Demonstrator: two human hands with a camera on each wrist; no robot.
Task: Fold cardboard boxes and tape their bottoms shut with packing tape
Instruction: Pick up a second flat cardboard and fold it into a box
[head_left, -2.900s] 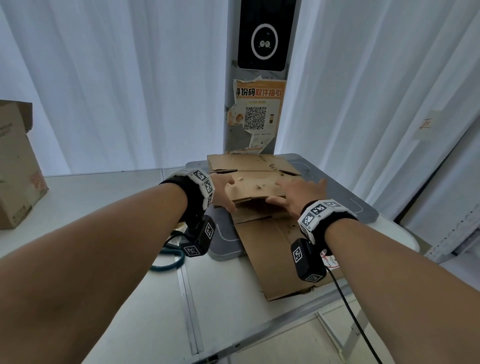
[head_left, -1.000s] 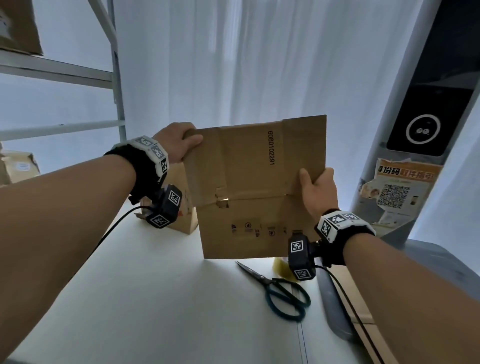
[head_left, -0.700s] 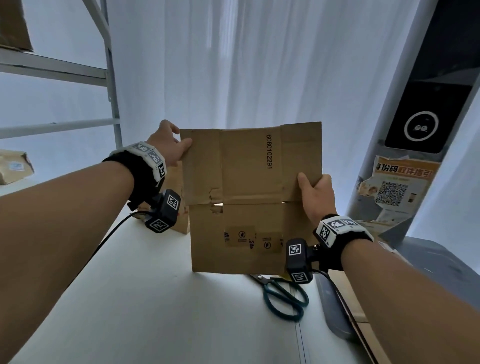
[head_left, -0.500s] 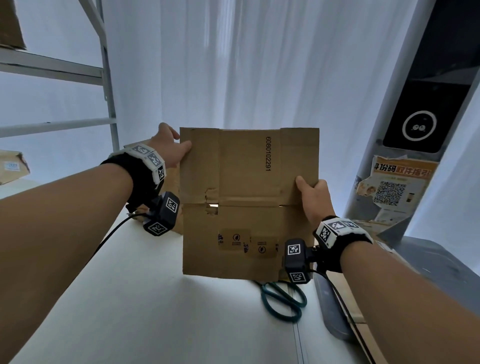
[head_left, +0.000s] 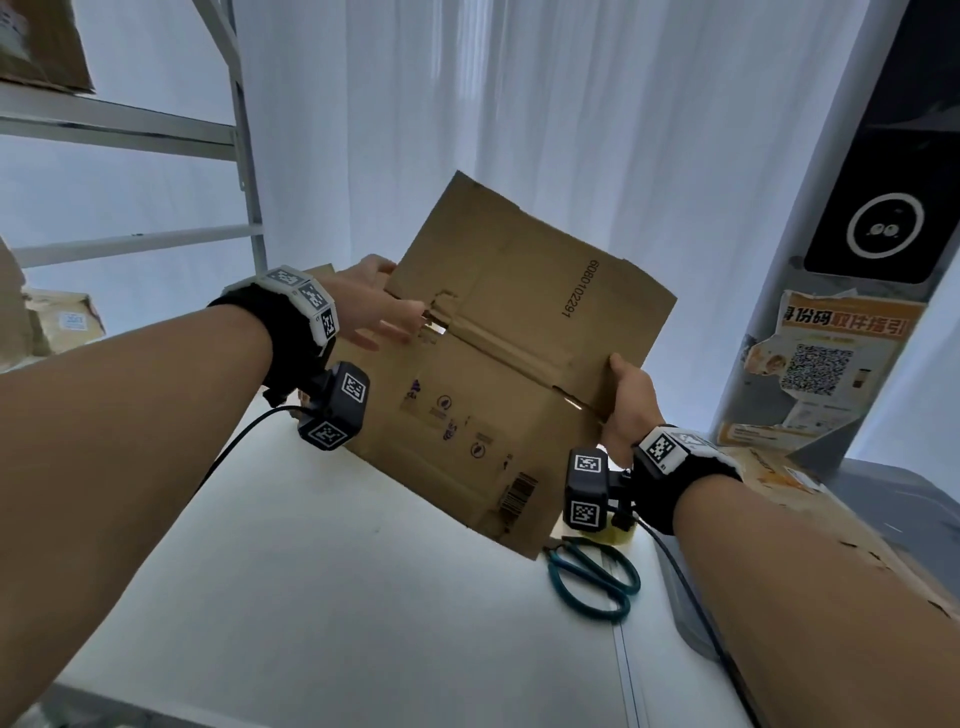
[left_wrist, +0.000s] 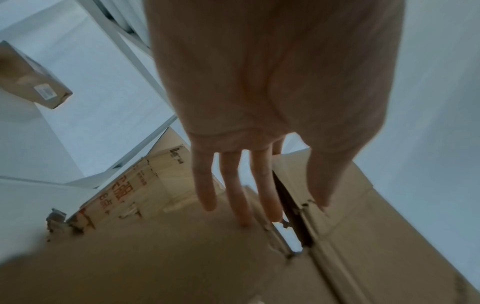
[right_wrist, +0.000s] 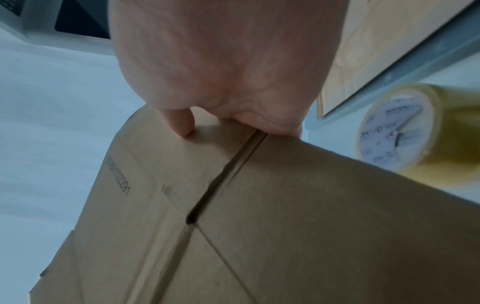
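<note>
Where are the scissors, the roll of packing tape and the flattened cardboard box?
scissors (head_left: 592, 582), head view, on the green handle loops.
roll of packing tape (right_wrist: 397, 131), right wrist view, on its labelled core face.
flattened cardboard box (head_left: 488, 415), head view, on its printed panel.

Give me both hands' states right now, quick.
Left hand: open, fingers straight, at the left edge of the flattened cardboard box.
Right hand: closed on the box's right edge, thumb on the near face.

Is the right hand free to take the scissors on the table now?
Probably not: the right hand grips the flat cardboard box, though the scissors lie uncovered just below it.
</note>
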